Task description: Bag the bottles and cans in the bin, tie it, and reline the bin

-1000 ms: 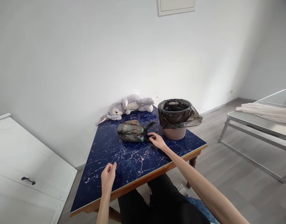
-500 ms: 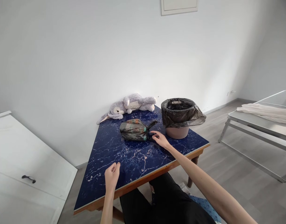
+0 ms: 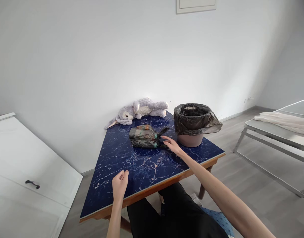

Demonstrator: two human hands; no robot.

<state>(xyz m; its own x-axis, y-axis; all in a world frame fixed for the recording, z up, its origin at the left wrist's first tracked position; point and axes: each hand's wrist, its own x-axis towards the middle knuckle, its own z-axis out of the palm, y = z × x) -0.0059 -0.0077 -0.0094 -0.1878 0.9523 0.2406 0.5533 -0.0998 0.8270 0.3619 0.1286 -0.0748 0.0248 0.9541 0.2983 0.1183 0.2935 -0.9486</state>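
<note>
Head view: 2 hands, with my right hand [image 3: 172,146] beside the knot [image 3: 159,136] of a tied black bag [image 3: 142,138].
The bag lies sideways on the blue counter [image 3: 112,165], left of the bin [image 3: 190,140]; my right fingers are apart, and I can't tell if they touch it. My left hand [image 3: 120,182] curls loosely near the front edge, nothing visible in it. The liner [image 3: 195,122] folds over the bin's rim, probably to stay up; the plush rabbit [image 3: 139,110] lies by the wall [image 3: 92,66], seemingly out of the way. I can read no brand or label.
</note>
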